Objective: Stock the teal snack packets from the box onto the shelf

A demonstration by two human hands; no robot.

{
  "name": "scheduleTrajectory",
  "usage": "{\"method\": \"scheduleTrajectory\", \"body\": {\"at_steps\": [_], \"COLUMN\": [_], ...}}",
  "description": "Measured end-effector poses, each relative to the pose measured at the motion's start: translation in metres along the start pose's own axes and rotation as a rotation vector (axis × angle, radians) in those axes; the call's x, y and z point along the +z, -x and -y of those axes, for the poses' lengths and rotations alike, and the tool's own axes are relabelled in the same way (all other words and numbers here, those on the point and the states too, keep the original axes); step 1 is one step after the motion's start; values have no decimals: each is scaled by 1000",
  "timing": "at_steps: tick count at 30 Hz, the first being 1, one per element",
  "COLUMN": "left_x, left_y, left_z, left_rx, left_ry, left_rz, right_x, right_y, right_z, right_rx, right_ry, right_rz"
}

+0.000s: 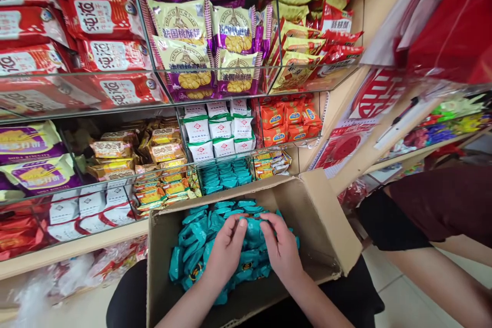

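Your L hand (226,251) and R hand (283,251) each pinch an end of one teal packet (253,232), right above the pile of teal packets (196,236) in the cardboard box (158,261). Imo a loose L pinch = it drops into the pile; both sides tugging = prob a torn wrapper. Box looks perched on your legs (128,292), so a lean might tip it.

Around you, L to R: white packets (63,211), more teal ones on the shelf (226,177) w/ the box's far wall btwn, raised flap (332,215), then someone's maroon clothing (453,200), kinda tight for R elbow.
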State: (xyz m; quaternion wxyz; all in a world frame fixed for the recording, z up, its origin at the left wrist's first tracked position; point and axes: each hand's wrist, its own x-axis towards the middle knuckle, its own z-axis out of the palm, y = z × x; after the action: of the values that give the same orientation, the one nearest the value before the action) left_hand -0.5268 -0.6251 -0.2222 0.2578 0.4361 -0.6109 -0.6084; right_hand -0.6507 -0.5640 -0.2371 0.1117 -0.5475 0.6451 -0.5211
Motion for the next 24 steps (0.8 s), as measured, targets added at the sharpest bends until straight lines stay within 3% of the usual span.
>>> {"method": "scheduleTrajectory", "body": {"at_steps": [3,5,9,12,14,17,20,22,24], "left_x": [-3,-3,-1,3,6,10,13,12,9], "left_y": [9,15,23,24,24,22,17,14,11], "left_z": [-18,-27,-32,-29,-28,-26,-23,-19,-15], "left_rx": [-326,-426,-307,-229,-220,-221,-126,-55,-25], "left_ry": [386,606,721,737,744,645,370,196,53], "left_rz": [200,304,196,124,111,198,218,169,189], "right_x": [-6,-8,-15,-21,-22,-18,-15,-15,-17], "right_y": [5,12,28,39,41,38,31,29,30], "right_z": [5,5,3,2,2,0,-4,-7,-9], "right_rx": [-342,-508,-689,-739,-588,-37,433,555,566], "right_ry": [114,185,240,149,34,-222,-551,-676,-723], "right_rz": [6,48,91,130,55,-154,-76,27,53]}}
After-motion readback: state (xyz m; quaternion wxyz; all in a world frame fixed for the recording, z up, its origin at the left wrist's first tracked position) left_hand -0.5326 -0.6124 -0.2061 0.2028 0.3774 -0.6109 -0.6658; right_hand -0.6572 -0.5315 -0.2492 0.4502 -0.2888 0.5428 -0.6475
